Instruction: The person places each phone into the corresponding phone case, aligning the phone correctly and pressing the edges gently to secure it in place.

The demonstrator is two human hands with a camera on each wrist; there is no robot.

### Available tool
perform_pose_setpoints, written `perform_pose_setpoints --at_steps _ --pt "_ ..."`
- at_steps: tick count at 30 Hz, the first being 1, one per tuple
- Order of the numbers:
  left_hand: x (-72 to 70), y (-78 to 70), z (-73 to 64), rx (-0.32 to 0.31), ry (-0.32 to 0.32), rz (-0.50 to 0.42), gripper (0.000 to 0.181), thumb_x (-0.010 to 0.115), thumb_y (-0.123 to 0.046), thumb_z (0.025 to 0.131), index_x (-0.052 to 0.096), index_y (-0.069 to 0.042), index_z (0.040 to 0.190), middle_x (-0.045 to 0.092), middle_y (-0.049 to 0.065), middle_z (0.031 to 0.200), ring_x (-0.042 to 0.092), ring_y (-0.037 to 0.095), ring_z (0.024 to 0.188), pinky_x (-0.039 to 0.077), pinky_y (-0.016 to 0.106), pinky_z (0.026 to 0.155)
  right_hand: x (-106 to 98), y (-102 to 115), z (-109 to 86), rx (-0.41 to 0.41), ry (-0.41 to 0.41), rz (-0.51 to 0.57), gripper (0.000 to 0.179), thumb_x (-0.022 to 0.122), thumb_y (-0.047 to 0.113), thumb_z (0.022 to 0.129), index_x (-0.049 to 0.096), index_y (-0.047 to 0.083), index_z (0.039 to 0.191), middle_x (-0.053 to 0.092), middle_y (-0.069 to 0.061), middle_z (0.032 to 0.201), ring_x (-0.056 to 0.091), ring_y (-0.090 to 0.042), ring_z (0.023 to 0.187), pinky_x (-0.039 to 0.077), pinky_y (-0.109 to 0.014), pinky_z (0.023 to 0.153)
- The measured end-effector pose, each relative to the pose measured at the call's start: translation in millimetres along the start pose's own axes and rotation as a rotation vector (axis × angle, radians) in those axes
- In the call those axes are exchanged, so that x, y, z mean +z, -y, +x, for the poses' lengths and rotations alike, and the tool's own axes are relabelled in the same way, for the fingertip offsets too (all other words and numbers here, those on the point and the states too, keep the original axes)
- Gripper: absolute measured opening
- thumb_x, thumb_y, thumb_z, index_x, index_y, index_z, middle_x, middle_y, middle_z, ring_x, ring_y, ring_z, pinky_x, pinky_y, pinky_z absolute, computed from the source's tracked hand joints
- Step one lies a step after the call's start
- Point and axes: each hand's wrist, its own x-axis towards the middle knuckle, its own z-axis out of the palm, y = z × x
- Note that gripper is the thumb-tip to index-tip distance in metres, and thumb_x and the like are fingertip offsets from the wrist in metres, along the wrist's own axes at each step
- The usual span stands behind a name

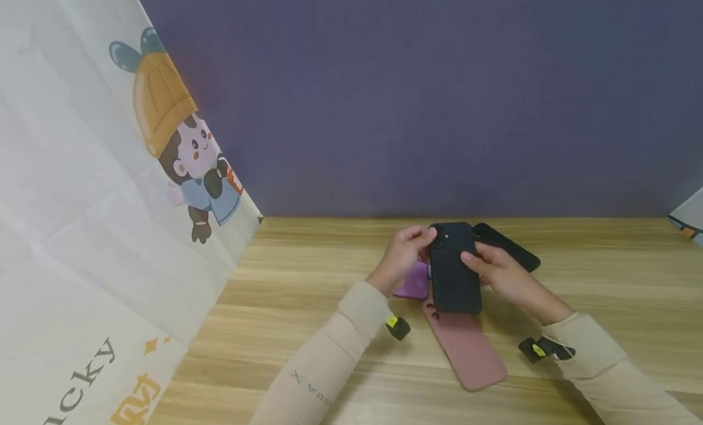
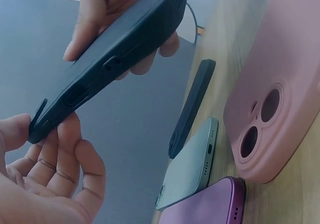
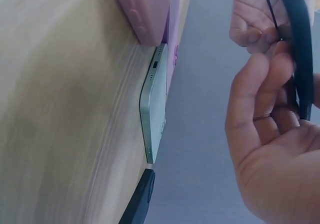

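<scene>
Both hands hold a black phone case [image 1: 457,281] above the table, its camera corner at the upper left and a small pale flash dot showing. My left hand [image 1: 402,258] pinches that corner, thumb on the camera side and fingers behind. In the left wrist view a thin dark flap [image 2: 39,113] stands out from the corner beside the left thumb. My right hand [image 1: 508,280] grips the opposite long edge, thumb across the back. Below lies a pink phone case [image 1: 472,355] with round camera holes, partly covered by the black one.
A purple phone [image 1: 412,283] lies left of the held case, partly hidden. Next to it is a pale green phone [image 2: 189,166]. Behind the right hand rests another black flat piece [image 1: 513,249]. A dark panel [image 1: 439,107] rises along the table's back edge; a printed white sheet [image 1: 99,229] borders the left.
</scene>
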Motion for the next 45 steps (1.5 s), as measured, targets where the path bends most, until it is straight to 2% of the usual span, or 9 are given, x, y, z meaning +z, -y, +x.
perform_pose_setpoints --at_steps 3,8,14,24,30,33,37,40,45 --pt "0.8 0.9 -0.1 -0.005 0.003 -0.006 0.024 0.062 -0.019 0.103 0.063 -0.002 0.085 0.056 -0.005 0.067 0.053 0.009 0.058 0.048 0.021 0.058 -1.9 2.1 0.3 0.016 -0.042 -0.026 0.054 0.038 0.034 0.112 0.046 -0.010 0.142 0.070 -0.015 0.111 0.067 -0.003 0.089 0.061 -0.034 0.071" --pt "1.6 2.2 -1.0 -0.005 0.042 0.010 0.025 0.062 -0.018 0.103 0.063 0.000 0.084 0.057 -0.004 0.068 0.053 0.009 0.058 0.049 0.022 0.058 -4.7 3.3 0.9 0.054 -0.106 -0.025 0.052 0.033 0.038 0.113 0.051 -0.010 0.126 0.062 -0.004 0.091 0.062 -0.011 0.078 0.059 -0.034 0.067" --pt "2.7 2.1 -2.3 -0.006 0.102 0.048 0.025 0.061 -0.018 0.103 0.065 0.005 0.092 0.058 -0.004 0.070 0.054 0.011 0.060 0.049 0.023 0.059 -7.9 2.9 0.9 0.071 -0.133 -0.007 0.061 0.030 0.040 0.113 0.045 -0.011 0.141 0.064 0.000 0.090 0.064 -0.011 0.077 0.059 -0.033 0.068" --pt "3.6 1.0 -3.9 -0.006 0.178 0.038 0.025 0.060 -0.020 0.104 0.061 -0.005 0.084 0.058 -0.003 0.071 0.056 0.010 0.062 0.051 0.023 0.061 -11.2 1.8 -3.8 0.046 -0.144 0.049 0.064 0.034 0.042 0.112 0.043 -0.012 0.145 0.065 0.017 0.095 0.063 -0.005 0.084 0.057 -0.030 0.070" --pt "4.8 2.8 -2.8 -0.018 0.121 0.037 0.025 0.061 -0.019 0.104 0.065 0.002 0.090 0.059 -0.003 0.070 0.056 0.010 0.060 0.051 0.023 0.059 -11.3 -0.3 -1.8 0.062 -0.127 0.028 0.061 0.033 0.042 0.112 0.046 -0.010 0.141 0.065 0.013 0.093 0.064 -0.005 0.082 0.057 -0.031 0.069" --pt "3.7 2.5 -2.5 -0.035 0.068 0.044 0.027 0.061 -0.021 0.104 0.065 0.001 0.090 0.059 -0.003 0.066 0.056 0.010 0.059 0.051 0.023 0.059 -9.3 -0.5 0.7 0.066 -0.108 0.007 0.051 0.036 0.040 0.112 0.054 -0.006 0.121 0.062 0.004 0.090 0.063 -0.010 0.079 0.057 -0.033 0.068" --pt "0.4 0.0 -1.7 -0.048 -0.002 0.039 0.028 0.061 -0.024 0.103 0.066 0.000 0.091 0.058 -0.004 0.063 0.056 0.010 0.057 0.050 0.022 0.059 -5.8 0.1 2.1 0.062 -0.072 -0.029 0.041 0.043 0.038 0.111 0.052 0.000 0.097 0.056 -0.003 0.085 0.062 -0.015 0.076 0.059 -0.036 0.067" --pt "-1.8 -2.1 -0.6 -0.039 -0.046 0.025 0.027 0.062 -0.023 0.103 0.067 -0.001 0.090 0.058 -0.004 0.062 0.055 0.010 0.056 0.050 0.022 0.058 -3.8 0.5 1.6 0.055 -0.051 -0.044 0.041 0.046 0.036 0.110 0.051 0.000 0.093 0.055 -0.004 0.084 0.061 -0.016 0.074 0.059 -0.037 0.066" --pt "-3.1 -3.6 0.1 -0.040 -0.088 0.019 0.027 0.063 -0.024 0.103 0.066 -0.004 0.085 0.057 -0.003 0.063 0.055 0.011 0.056 0.050 0.022 0.057 -2.1 1.1 1.2 0.051 -0.035 -0.032 0.038 0.047 0.034 0.110 0.054 -0.001 0.098 0.058 -0.001 0.083 0.061 -0.015 0.073 0.058 -0.034 0.067"
